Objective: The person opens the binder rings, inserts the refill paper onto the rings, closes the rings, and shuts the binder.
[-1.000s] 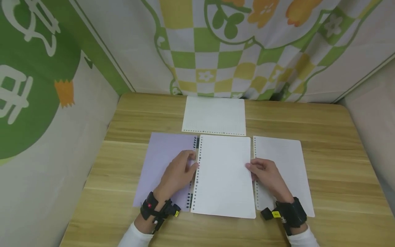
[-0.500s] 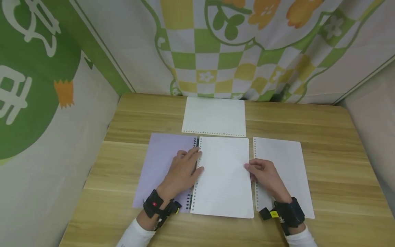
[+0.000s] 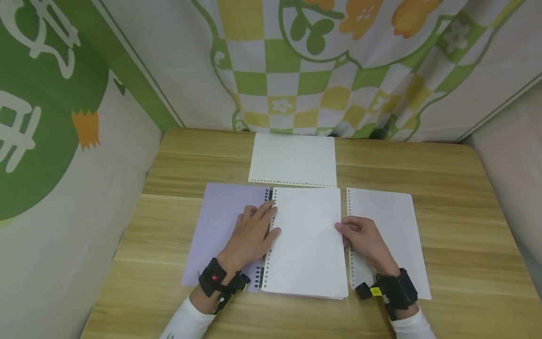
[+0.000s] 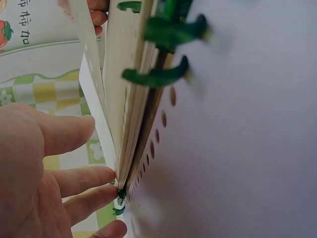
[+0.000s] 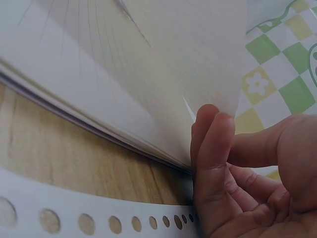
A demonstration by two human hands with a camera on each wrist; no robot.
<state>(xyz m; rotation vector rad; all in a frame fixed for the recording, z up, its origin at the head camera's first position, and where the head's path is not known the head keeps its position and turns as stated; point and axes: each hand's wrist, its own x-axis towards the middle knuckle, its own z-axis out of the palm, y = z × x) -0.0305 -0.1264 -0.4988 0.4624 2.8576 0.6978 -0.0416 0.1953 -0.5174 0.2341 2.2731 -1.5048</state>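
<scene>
A ring-binder notebook lies spread, its purple cover (image 3: 218, 221) on the left and green rings (image 4: 156, 74) along the middle. On its right half is a punched lined sheet (image 3: 309, 254) above a stack of pages. My left hand (image 3: 251, 235) lies across the ring side, fingers extended, fingertips at the sheet's holed edge. In the left wrist view, the sheet's edge stands a little apart from the stack near the camera. Thumb and fingers of my right hand (image 3: 366, 238) pinch the sheet's right edge, which the right wrist view shows lifted off the pages beneath.
Another punched sheet (image 3: 385, 254) lies right of the notebook, partly under my right hand. A lined sheet (image 3: 293, 160) lies sideways behind it. The wooden table (image 3: 461, 226) ends at a patterned curtain (image 3: 283, 84) at the back.
My left hand has shifted right onto the sheet's holed edge, its fingers straighter and more spread. The sheet has moved slightly left, with my right hand still pinching it.
</scene>
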